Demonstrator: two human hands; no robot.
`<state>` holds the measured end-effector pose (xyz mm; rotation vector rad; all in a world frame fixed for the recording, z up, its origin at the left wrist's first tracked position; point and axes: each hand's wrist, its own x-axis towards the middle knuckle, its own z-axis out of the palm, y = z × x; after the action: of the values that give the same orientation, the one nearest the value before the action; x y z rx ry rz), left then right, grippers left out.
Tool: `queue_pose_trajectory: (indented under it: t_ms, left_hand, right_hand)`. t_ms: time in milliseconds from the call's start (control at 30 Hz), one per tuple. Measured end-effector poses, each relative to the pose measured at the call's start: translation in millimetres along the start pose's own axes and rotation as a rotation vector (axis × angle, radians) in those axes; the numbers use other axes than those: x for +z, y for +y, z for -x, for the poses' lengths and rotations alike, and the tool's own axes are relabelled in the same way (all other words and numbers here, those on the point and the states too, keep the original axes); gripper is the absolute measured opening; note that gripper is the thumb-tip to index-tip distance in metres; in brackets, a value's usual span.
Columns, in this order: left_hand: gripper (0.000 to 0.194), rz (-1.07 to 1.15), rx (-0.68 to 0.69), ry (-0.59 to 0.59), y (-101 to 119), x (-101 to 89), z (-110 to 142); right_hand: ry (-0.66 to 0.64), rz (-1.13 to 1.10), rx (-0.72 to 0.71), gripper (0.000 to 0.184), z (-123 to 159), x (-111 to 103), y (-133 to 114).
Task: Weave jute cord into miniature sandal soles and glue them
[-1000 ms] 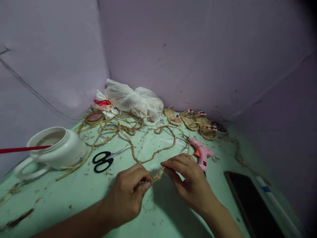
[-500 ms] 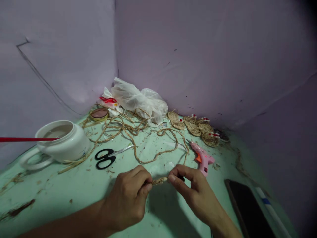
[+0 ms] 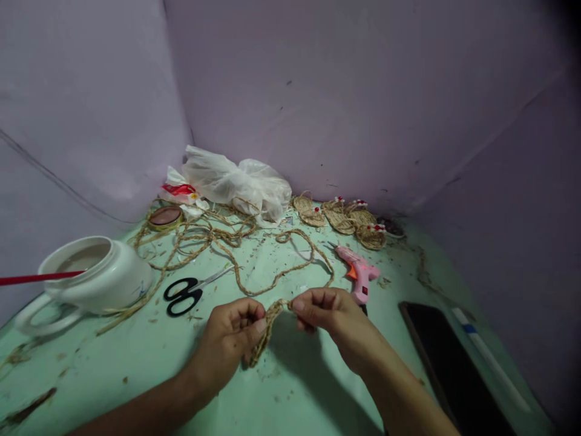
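left hand pinches the braided cord piece, right hand grips its end, so it sits between them, and imo light even tension there helps avoid kinks

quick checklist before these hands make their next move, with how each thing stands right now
1. Left hand gripping the braided piece: ok, pinched between thumb and fingers.
2. Right hand on the piece's far end: ok, pinched at its tip.
3. Scissors free of both hands: ok, lying left of the left hand.
4. Scissors clear of the loose rope: cannot tell, the blade tip ends right by it.
5. Glue gun cool: cannot tell.
6. Table free of scraps: not ok, bits are scattered about.
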<state>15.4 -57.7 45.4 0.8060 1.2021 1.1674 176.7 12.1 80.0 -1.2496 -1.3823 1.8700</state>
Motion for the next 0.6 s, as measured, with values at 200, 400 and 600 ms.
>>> queue_pose_trajectory:
  t_ms: [200,400,600]
  left_hand:
    - [0.034,0.105,-0.013,0.058,-1,1.7,0]
    - [0.036,0.188,-0.044,0.057,1,3.8,0]
    - [0.036,0.231,-0.039,0.052,-2,3.4,-1]
  right_hand:
    - [0.009,-0.065,-0.08,0.025,0,7,3]
    - [0.053,-0.062,-0.116,0.017,-2,15,8]
    - [0.087,0.029,-0.154,0.009,3,19,7]
